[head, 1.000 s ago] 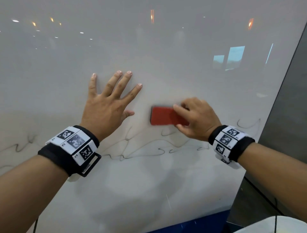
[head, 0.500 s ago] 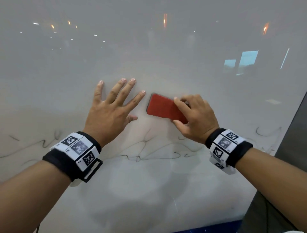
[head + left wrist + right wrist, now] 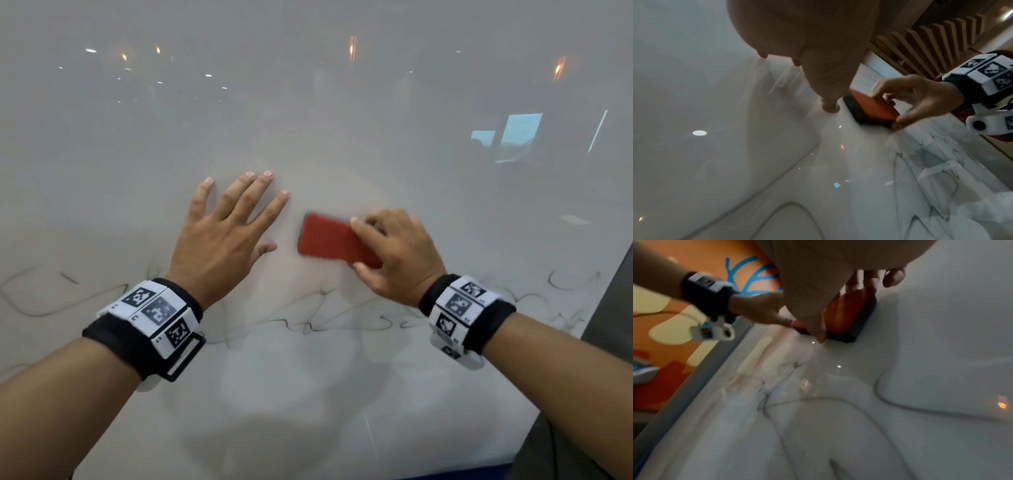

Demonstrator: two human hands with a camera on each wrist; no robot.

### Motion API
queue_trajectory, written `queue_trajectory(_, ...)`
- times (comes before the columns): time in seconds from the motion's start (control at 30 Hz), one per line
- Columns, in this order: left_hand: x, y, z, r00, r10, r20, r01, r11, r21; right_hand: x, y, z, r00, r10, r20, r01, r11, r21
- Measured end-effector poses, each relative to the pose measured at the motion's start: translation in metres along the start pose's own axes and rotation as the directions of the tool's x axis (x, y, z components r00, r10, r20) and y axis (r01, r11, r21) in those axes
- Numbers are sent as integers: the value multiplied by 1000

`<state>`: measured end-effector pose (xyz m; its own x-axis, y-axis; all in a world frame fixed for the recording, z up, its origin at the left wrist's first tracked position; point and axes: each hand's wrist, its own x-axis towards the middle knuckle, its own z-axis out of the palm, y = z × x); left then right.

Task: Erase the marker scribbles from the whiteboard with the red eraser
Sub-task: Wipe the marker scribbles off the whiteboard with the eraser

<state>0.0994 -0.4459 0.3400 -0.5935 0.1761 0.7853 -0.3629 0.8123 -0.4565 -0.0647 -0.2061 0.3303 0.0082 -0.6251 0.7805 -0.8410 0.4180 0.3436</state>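
Pinching the red eraser (image 3: pixel 330 242) by its long edges, our right hand (image 3: pixel 399 255) is pressing its dark felt flat to the whiteboard (image 3: pixel 342 120), above the scribbles (image 3: pixel 308 323). Our left hand (image 3: pixel 222 236) is lying spread, fingers straight, likely bracing us.

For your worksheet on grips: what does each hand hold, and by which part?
The right hand grips the red eraser by its right end; the left hand holds nothing, flat on the whiteboard.
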Motion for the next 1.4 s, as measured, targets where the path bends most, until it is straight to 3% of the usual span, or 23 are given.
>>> queue_trajectory(0.1,-1,-3,-3,1000,7,19,-7,1000,-22,-4,-18,12,992,-101,68,101,995,13)
queue_trajectory(0.3,-3,-9,-11,996,49,73,-40,991,-128,13,-27,10,993,-99,61,99,995,15)
queue_trajectory(0.47,-7,-8,-19,989,86,117,-51,962,-269,24,-47,12,999,4,52,-8,998,65)
queue_trajectory(0.57,-6,-5,-17,983,108,149,-67,965,-254,31,-63,14,995,89,46,-94,990,104)
queue_trajectory(0.7,-9,-3,-5,990,114,85,-93,971,-219,40,-89,17,977,210,25,-211,969,125)
queue_trajectory(0.97,-23,6,3,997,81,-4,-80,970,-230,38,-114,23,867,498,10,-487,843,230)
queue_trajectory(1.4,-22,34,11,995,-49,-82,30,976,-215,30,-110,28,831,556,5,-514,765,389)
